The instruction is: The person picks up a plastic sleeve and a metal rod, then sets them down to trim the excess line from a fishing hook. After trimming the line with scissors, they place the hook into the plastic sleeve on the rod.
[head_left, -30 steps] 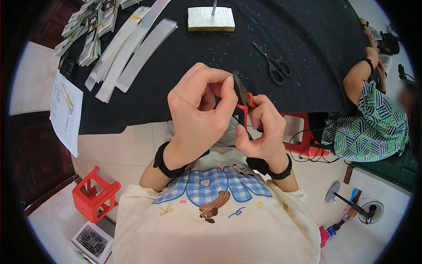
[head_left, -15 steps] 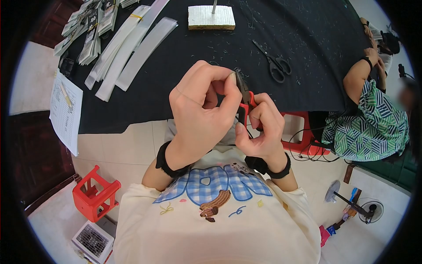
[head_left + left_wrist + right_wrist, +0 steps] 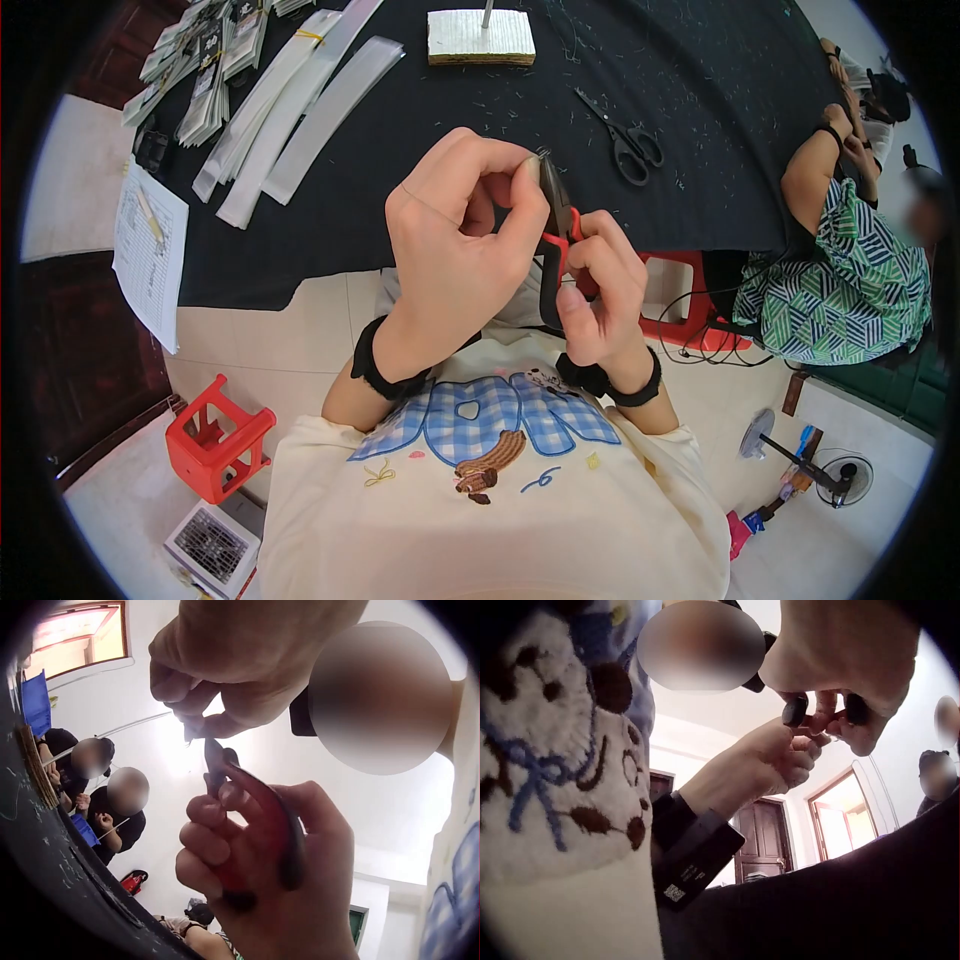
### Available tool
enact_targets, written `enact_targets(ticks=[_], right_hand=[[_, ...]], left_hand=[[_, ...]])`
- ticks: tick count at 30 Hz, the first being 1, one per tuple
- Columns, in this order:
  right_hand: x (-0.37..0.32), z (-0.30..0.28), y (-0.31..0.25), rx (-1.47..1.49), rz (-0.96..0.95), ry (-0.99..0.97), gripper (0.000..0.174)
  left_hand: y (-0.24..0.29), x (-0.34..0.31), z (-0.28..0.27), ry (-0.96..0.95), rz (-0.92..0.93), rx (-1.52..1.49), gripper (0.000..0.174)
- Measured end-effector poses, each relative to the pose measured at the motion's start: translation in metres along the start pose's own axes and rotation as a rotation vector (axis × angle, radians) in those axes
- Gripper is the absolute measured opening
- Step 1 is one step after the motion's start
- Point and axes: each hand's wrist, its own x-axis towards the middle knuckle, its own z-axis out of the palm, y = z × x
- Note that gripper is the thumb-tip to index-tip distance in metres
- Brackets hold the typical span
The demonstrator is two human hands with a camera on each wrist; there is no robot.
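My right hand holds a pair of pliers with red and black handles, its fingers curled round them. The dark jaws point away from me and end right at the left fingertips. With thumb and index finger, my left hand pinches something small at the plier tips. The left wrist view shows it as a small whitish piece below the fingers, mostly hidden by them. In the right wrist view the black handle ends stand apart within the right hand.
On the black-covered table lie black scissors, scattered clippings, long pale strips and bundled printed cards. A white block with an upright rod stands at the back. A paper sheet hangs over the left edge. Another person sits at right.
Both hands and the plier tips have shifted slightly away from me. The right thumb has moved to the right, and more of the near black handle shows. The left pinch holds on.
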Motion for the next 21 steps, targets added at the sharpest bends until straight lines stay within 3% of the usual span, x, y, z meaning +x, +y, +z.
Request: enact_targets(ticks=[15, 18, 21], right_hand=[[-0.012, -0.009, 0.004, 0.174, 0.118, -0.01, 0.014], [-0.008, -0.012, 0.001, 0.256, 0.075, -0.056, 0.024], [-0.003, -0.008, -0.008, 0.059, 0.087, -0.086, 0.033]], left_hand=[[0.004, 0.0, -0.004, 0.034, -0.042, -0.047, 0.005], [0.004, -0.001, -0.006, 0.002, -0.072, -0.051, 0.004], [0.007, 0.0, -0.005, -0.012, -0.124, -0.102, 0.003]])
